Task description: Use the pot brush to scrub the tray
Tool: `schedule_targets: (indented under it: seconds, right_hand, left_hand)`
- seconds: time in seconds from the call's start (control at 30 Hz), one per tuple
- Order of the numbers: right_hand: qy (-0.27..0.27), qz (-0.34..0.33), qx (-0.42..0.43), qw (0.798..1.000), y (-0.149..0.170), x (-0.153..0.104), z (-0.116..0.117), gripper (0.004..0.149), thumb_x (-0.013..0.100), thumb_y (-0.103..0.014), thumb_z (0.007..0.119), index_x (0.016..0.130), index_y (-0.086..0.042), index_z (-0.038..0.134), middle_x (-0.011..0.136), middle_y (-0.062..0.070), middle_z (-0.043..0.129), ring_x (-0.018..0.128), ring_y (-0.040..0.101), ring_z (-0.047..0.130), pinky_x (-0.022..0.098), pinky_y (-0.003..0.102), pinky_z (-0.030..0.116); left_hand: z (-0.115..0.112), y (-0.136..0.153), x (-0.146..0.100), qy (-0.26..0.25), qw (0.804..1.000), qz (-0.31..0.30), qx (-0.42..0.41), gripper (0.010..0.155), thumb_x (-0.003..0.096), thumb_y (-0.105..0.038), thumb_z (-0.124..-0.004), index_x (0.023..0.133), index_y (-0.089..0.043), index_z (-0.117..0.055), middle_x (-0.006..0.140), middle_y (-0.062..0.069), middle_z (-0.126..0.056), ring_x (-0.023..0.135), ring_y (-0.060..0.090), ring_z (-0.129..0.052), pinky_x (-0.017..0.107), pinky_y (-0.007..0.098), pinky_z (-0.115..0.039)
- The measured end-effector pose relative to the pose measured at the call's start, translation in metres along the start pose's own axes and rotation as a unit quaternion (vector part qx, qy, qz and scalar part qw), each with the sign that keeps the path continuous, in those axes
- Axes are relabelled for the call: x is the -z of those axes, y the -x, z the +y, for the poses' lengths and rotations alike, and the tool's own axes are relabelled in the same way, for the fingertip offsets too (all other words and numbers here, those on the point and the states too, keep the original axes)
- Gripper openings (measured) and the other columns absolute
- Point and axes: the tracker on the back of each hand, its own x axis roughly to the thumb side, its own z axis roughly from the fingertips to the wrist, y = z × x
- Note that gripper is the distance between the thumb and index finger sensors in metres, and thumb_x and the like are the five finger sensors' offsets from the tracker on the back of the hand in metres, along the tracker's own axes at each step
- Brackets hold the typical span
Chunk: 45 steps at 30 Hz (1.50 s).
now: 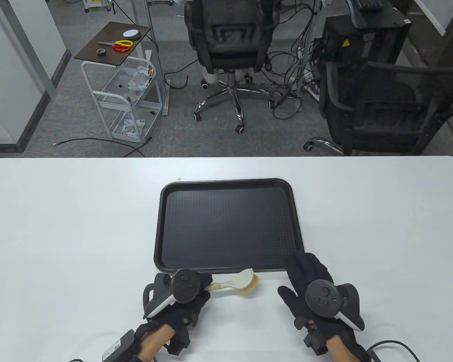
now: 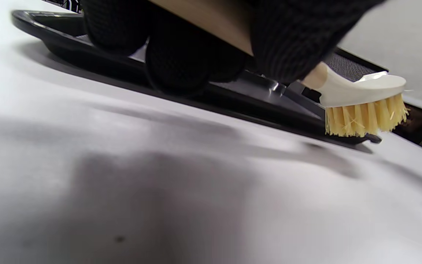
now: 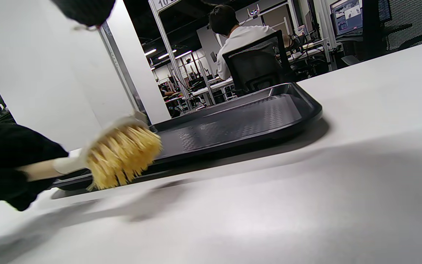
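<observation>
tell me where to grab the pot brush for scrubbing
Take the pot brush by its wooden handle, from the left end, as the left hand does. The bristled head points right beside the tray, so a handle grip leaves the bristles free to face down.

Tray (image 1: 226, 184) sits mid-table w/ a low raised rim, the only lip I'd cross going in. My brush (image 1: 245, 281) hangs just off its near edge, bristles above the table. My right hand (image 1: 313, 286) crowds the near-right corner. Bare tabletop (image 1: 68, 226) left, right & far.

White table (image 1: 60, 226), black tray (image 1: 226, 184)
</observation>
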Motion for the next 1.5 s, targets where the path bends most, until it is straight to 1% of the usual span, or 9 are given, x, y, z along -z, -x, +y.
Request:
schedule_targets:
  seconds: [0.13,0.37,0.5,0.63,0.77,0.87,0.93,1.07,1.5]
  right_hand:
    - [-0.005,0.008,0.002,1.0,0.003,0.0,0.0,0.076,0.048,-0.052,0.074,0.11,-0.026,0.039,0.116,0.009,0.038,0.109,0.039,0.033,0.076,0.061,0.034]
    - [-0.003,0.005,0.006,1.0,0.004,0.0,-0.001,0.076,0.048,-0.051,0.075,0.11,-0.026,0.039,0.116,0.009,0.038,0.109,0.039,0.034,0.076,0.061,0.035]
    - [-0.007,0.003,0.003,1.0,0.003,0.0,0.001,0.076,0.048,-0.051,0.074,0.11,-0.026,0.04,0.116,0.009,0.039,0.109,0.039,0.034,0.076,0.061,0.035]
    - [-0.014,-0.001,0.002,1.0,0.002,0.0,0.002,0.076,0.048,-0.051,0.075,0.11,-0.026,0.039,0.116,0.009,0.039,0.109,0.039,0.034,0.076,0.061,0.035]
    - [-0.018,-0.002,0.003,1.0,0.001,0.001,0.003,0.076,0.048,-0.051,0.075,0.11,-0.026,0.039,0.116,0.009,0.038,0.109,0.039,0.033,0.076,0.061,0.034]
    - [-0.021,-0.002,-0.003,1.0,0.0,0.001,0.005,0.076,0.048,-0.051,0.074,0.11,-0.026,0.039,0.116,0.009,0.038,0.109,0.039,0.033,0.076,0.061,0.034]
    - [-0.026,0.0,0.0,1.0,0.001,0.002,0.007,0.076,0.048,-0.051,0.075,0.11,-0.026,0.039,0.116,0.009,0.038,0.109,0.039,0.033,0.076,0.061,0.034]
    - [-0.041,0.009,-0.003,0.999,0.004,0.004,0.012,0.076,0.048,-0.052,0.074,0.11,-0.026,0.039,0.116,0.009,0.038,0.109,0.039,0.033,0.076,0.061,0.034]
    - [-0.09,0.044,-0.002,0.995,0.019,0.012,0.031,0.075,0.048,-0.051,0.073,0.11,-0.025,0.039,0.115,0.01,0.039,0.108,0.039,0.033,0.076,0.061,0.035]
  left_hand:
    - [-0.013,-0.01,0.013,0.04,0.999,0.002,0.031,0.054,0.0452,-0.045,-0.075,0.098,-0.039,-0.066,0.1,-0.005,-0.069,0.092,0.023,-0.077,0.075,0.049,-0.058]
    - [-0.022,-0.016,0.015,0.041,0.996,0.018,0.074,0.054,0.0454,-0.047,-0.075,0.099,-0.041,-0.069,0.104,-0.004,-0.062,0.097,0.023,-0.07,0.076,0.048,-0.054]
    - [-0.005,-0.013,0.001,0.005,0.999,-0.006,0.04,0.064,0.0428,-0.05,-0.078,0.103,-0.042,-0.061,0.111,-0.004,-0.056,0.103,0.026,-0.062,0.079,0.049,-0.047]
    - [0.027,0.0,-0.025,-0.05,0.998,-0.019,0.019,0.069,0.0415,-0.054,-0.08,0.106,-0.046,-0.055,0.119,-0.007,-0.038,0.114,0.025,-0.033,0.084,0.05,-0.024]
    - [0.051,0.028,-0.048,-0.087,0.996,-0.011,-0.023,0.076,0.0393,-0.059,-0.08,0.108,-0.049,-0.048,0.12,-0.01,-0.024,0.116,0.024,-0.014,0.083,0.049,-0.009]
    - [0.056,0.058,-0.056,-0.108,0.992,0.015,-0.065,0.073,0.0409,-0.058,-0.078,0.108,-0.048,-0.05,0.121,-0.009,-0.022,0.116,0.024,-0.012,0.082,0.049,-0.007]
    - [0.053,0.082,-0.056,-0.093,0.99,0.056,-0.087,0.073,0.0412,-0.058,-0.077,0.108,-0.047,-0.05,0.121,-0.008,-0.022,0.116,0.024,-0.012,0.082,0.049,-0.006]
    - [0.038,0.105,-0.049,-0.074,0.986,0.078,-0.128,0.072,0.0416,-0.059,-0.076,0.108,-0.045,-0.051,0.12,-0.007,-0.023,0.116,0.025,-0.013,0.082,0.049,-0.007]
    - [0.029,0.1,-0.042,-0.043,0.99,0.078,-0.109,0.071,0.0425,-0.059,-0.072,0.108,-0.047,-0.048,0.119,-0.008,-0.021,0.116,0.024,-0.015,0.083,0.049,-0.01]
